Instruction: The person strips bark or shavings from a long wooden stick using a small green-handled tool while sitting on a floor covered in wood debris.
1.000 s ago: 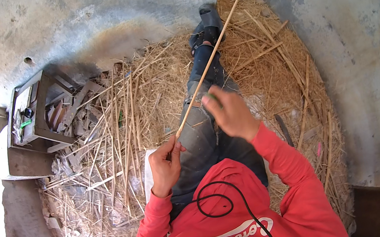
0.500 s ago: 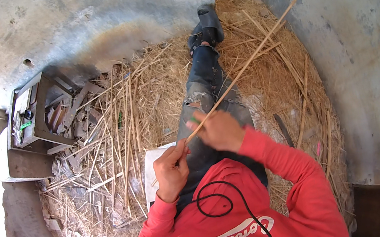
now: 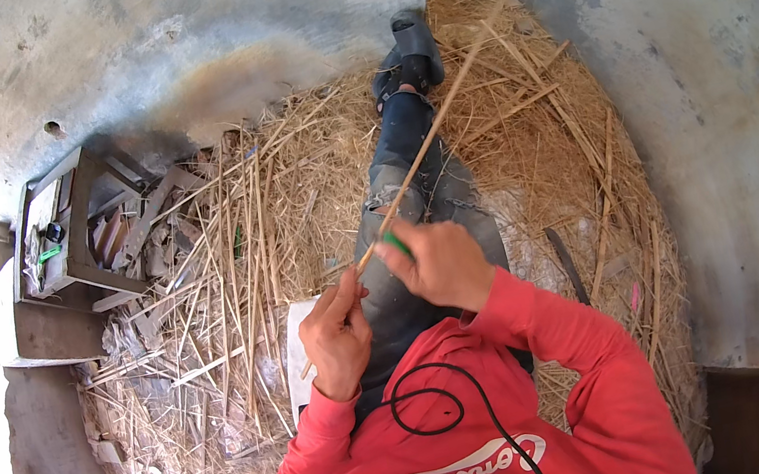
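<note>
A long, thin, pale strip of what looks like split bamboo (image 3: 436,125) slants over my legs, up and away to the right. Its near end sticks out below my left hand (image 3: 336,336), which is closed on it, thumb and fingers pinching the strip. Just beyond, my right hand (image 3: 448,260) is wrapped round a small tool with a green handle (image 3: 395,242), held up against the strip. The tool's working end is hidden by the fingers and the strip.
My legs in torn jeans (image 3: 405,141) stretch ahead over straw-like shavings (image 3: 507,154). Loose strips (image 3: 250,250) lie to the left, near a tipped wooden frame (image 3: 105,265) holding scraps. Plastered walls (image 3: 716,127) stand close. A black cord (image 3: 471,378) loops over my red top.
The strip's far end has swung left and looks blurred. My right hand has shifted slightly down and right, showing more of the green handle. My left hand has moved slightly left.
</note>
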A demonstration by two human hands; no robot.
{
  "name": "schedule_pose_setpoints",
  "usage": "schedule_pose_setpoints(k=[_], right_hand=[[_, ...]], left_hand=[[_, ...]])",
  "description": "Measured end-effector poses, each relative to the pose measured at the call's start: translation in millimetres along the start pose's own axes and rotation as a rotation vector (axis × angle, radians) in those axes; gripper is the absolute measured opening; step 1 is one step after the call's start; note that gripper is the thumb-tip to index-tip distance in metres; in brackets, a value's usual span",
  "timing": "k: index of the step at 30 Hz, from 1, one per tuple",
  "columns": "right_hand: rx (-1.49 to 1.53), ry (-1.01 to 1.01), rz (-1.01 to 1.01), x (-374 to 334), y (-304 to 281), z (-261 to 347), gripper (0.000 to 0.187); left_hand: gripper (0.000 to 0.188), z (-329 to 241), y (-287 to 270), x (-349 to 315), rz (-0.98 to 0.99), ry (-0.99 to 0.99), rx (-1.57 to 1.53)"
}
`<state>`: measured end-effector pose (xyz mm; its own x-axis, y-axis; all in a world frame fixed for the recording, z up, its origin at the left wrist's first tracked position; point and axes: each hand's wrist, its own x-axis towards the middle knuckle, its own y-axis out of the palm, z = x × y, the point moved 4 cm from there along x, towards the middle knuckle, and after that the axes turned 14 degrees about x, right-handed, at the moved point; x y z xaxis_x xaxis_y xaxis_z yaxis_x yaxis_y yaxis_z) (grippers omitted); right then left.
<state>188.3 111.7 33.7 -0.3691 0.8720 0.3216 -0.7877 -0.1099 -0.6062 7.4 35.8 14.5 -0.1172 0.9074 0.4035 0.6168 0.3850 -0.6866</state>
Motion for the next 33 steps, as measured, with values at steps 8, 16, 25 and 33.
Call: schedule_pose_setpoints(k=[8,16,25,33], right_hand=[[0.030,0.025,0.099,-3,10,-4,0.049],[-0.058,-0.004,-0.029,22,-4,-16,0.048],[-0.023,0.396,-0.430,62,-100,-89,0.054],[-0.078,0.365,-0.646,55,-189,-164,0.073]], left_hand=[[0.043,3,-4,-10,-0.019,0.007,0.086],[0.042,2,-9,11,-0.082,0.102,0.080],[0.042,35,-44,4,0.001,0.134,0.252],[0.039,55,-41,-26,0.101,0.110,0.072]])
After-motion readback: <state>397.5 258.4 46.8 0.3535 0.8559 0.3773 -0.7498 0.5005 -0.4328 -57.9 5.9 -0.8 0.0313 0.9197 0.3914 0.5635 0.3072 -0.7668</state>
